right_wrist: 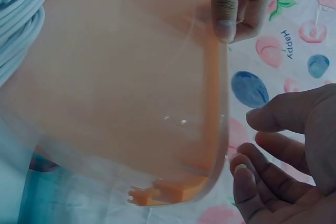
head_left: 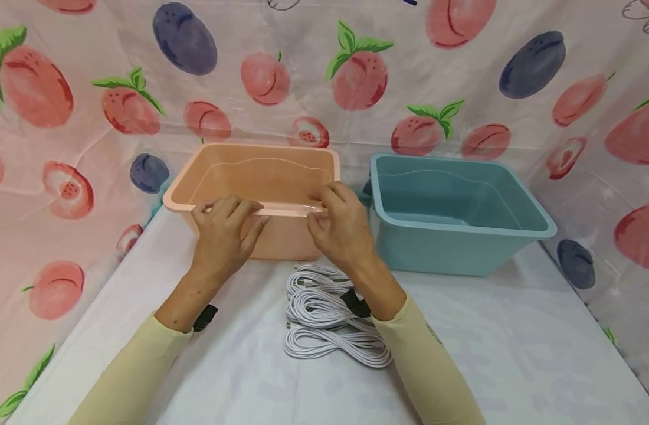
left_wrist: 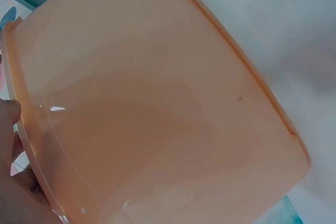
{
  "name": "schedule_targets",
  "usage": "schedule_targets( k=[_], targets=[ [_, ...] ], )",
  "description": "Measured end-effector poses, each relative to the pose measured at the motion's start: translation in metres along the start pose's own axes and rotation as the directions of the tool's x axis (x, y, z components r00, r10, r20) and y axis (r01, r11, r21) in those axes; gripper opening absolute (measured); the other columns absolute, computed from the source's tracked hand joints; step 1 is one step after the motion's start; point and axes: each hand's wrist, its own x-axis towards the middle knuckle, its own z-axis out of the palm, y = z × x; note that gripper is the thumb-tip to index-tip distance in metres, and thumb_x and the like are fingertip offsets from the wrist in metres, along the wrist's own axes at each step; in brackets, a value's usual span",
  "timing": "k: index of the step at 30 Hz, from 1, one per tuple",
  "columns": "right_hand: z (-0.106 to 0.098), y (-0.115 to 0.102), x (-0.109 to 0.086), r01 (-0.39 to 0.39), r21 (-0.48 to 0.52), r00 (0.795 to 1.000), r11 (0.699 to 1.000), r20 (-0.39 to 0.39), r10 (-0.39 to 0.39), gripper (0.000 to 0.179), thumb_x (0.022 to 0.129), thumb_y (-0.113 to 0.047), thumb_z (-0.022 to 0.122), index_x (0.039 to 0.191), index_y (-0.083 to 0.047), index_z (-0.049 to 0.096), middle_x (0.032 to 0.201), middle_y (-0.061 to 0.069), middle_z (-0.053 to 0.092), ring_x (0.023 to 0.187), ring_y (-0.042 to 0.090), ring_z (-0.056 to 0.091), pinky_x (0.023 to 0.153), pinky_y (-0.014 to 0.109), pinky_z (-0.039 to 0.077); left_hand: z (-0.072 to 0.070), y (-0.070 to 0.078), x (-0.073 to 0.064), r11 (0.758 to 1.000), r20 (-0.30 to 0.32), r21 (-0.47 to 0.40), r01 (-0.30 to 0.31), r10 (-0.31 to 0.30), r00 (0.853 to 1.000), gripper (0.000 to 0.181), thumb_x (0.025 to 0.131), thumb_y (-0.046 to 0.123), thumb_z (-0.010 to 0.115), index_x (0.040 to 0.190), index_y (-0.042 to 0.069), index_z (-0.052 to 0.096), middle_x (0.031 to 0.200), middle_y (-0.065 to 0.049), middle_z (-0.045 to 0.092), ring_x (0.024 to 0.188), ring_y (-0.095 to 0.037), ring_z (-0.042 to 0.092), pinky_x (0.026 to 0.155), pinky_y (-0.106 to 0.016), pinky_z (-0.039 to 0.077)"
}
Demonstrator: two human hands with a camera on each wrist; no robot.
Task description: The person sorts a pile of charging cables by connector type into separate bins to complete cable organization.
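Orange bin (head_left: 284, 236): on the table (head_left: 250, 360), left of the teal bin (head_left: 436, 251).
Left hand (head_left: 223, 227): thumb and fingers pinch front rim.
Right hand (head_left: 343, 221): thumb and fingers parted near rim; contact unclear.
Tilt risk: one-sided pull could tip it.
Cable risk: dragging it nearer could disturb the white cables (head_left: 314, 321).

Head view, clock positions from its centre: a peach bin (head_left: 284, 239) stands at 9 o'clock, the left hand (head_left: 223, 227) gripping its rim at the bin's 7 o'clock and the right hand (head_left: 343, 227) by its 4 o'clock corner. A teal bin (head_left: 436, 251) stands at 3 o'clock; coiled white cables (head_left: 314, 308) lie at 6 o'clock on the white-covered table (head_left: 494, 348).
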Motion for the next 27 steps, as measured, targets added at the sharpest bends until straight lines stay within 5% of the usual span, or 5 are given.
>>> schedule_targets(
  k=[15, 27],
  targets=[
    [-0.02, -0.008, -0.01, 0.002, -0.02, 0.996, 1.0, 0.088, -0.001, 0.019, 0.083, 0.001, 0.08, 0.101, -0.002, 0.073, 0.101, 0.01, 0.068, 0.093, 0.026, 0.063, 0.082, 0.038, 0.055, 0.0, 0.0, 0.0, 1.0, 0.007, 0.003, 0.002, -0.002, 1.0, 0.024, 0.099, 0.029, 0.076, 0.109, 0.007, 0.072, 0.098, -0.01, 0.065, 0.097, -0.036, 0.063, 0.1, -0.066, 0.03],
    [-0.027, -0.019, -0.018, 0.078, -0.01, 0.98, 0.997, 0.185, -0.075, 0.018, 0.086, -0.003, 0.077, 0.104, -0.002, 0.072, 0.104, 0.009, 0.068, 0.096, 0.026, 0.064, 0.084, 0.038, 0.056, 0.0, 0.0, 0.0, 1.0, 0.008, 0.004, 0.001, -0.001, 1.0, 0.023, 0.1, 0.028, 0.076, 0.108, 0.008, 0.072, 0.099, -0.01, 0.066, 0.098, -0.036, 0.063, 0.1, -0.066, 0.03]
  ],
)
